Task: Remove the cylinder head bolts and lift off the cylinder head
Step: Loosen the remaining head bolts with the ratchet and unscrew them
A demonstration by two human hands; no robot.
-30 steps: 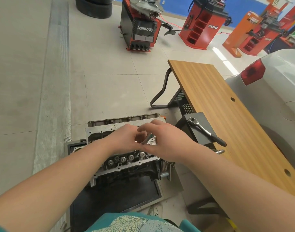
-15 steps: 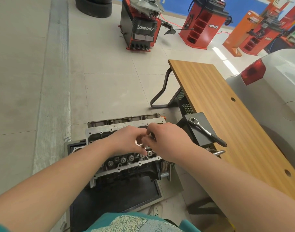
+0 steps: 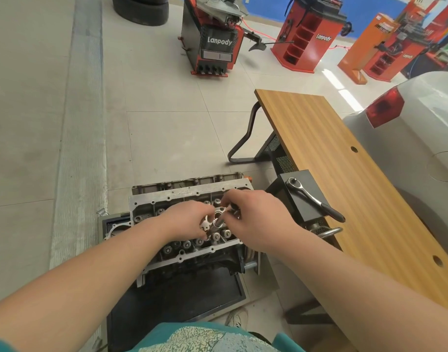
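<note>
Tiled workshop floor (image 3: 167, 138). Both hands over cylinder head (image 3: 192, 247): left hand (image 3: 187, 221) pinching shiny metal piece (image 3: 209, 222), right hand (image 3: 256, 219) gripping dark tool (image 3: 221, 219), tip hidden. Ratchet (image 3: 312, 199) beside desk (image 3: 345, 179).

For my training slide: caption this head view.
Both hands, left and right, work a metal tool over the cylinder head.

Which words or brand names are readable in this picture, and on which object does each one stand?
"Lanpody": black front of the tire changer.
"Lanpody": red wheel balancer.
Small white text on the farther red machine: too blurred to read.
Print on the orange stand: unreadable.
</note>
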